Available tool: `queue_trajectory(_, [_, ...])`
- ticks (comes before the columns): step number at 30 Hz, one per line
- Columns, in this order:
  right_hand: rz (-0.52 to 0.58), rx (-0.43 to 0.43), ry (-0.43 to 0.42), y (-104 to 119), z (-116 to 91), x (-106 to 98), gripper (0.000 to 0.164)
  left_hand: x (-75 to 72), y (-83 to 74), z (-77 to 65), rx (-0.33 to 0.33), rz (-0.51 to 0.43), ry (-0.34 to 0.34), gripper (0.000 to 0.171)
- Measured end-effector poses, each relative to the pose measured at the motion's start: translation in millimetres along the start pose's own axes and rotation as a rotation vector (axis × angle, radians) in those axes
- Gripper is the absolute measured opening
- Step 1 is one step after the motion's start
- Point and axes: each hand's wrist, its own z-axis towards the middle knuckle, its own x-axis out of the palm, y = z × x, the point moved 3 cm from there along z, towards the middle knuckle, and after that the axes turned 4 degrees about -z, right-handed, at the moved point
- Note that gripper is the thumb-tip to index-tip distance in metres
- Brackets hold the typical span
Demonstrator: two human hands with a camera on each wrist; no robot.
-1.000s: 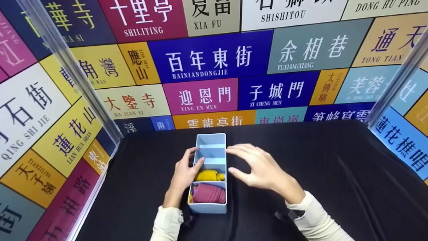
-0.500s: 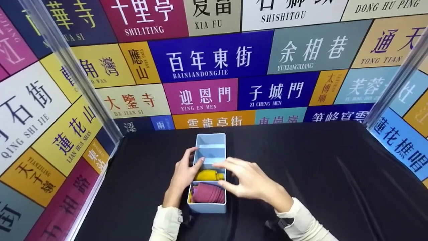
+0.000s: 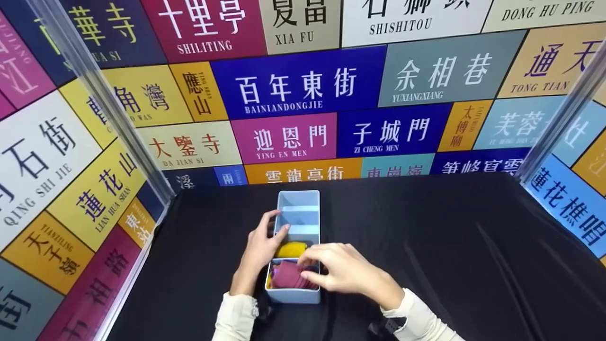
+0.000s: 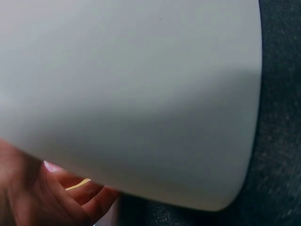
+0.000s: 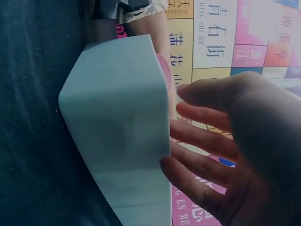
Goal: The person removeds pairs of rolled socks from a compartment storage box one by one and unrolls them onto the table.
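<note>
A long light-blue box (image 3: pixel 299 295) with compartments stands on the black cloth. My left hand (image 3: pixel 258 246) holds its left wall, thumb over the rim. In the left wrist view, the box's pale outer wall (image 4: pixel 141 94) fills most of the picture. A rolled maroon cloth (image 3: pixel 286 274) sits in the nearest compartment, and my right hand (image 3: pixel 343 270) reaches over the right rim, pinching its right side between thumb and fingertips. Behind it lies a rolled yellow cloth (image 3: pixel 291 249), partly covered by the right hand. The right wrist view has the fingers (image 5: pixel 200 136) bent over the box rim.
Black cloth (image 3: pixel 426 265) covers the tabletop. Panels printed with place names (image 3: pixel 298 90) rise behind and at both sides, with clear upright posts (image 3: pixel 128 109) at the corners. Pale dividers (image 3: pixel 300 209) separate the far compartments of the box.
My right hand has moved left and toward me, from beside the box's right rim to the maroon cloth in the nearest compartment. The left hand has kept its hold on the box.
</note>
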Motion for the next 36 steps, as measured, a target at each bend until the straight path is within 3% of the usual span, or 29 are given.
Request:
queue_trajectory(17, [-0.15,0.056,0.067,10,10,5,0.033,-0.1,-1.5,-1.3,-0.005,0.012,0.002,0.057])
queue_trajectory(29, [-0.205,0.095,0.221,17,27,9,0.026,-0.1,-1.2,-1.0,0.0,0.0,0.008,0.057])
queue_trajectory(36, [-0.23,0.063,0.232,12,28,16,0.027,-0.4,-1.1,-1.9,-0.004,-0.014,0.018,0.057])
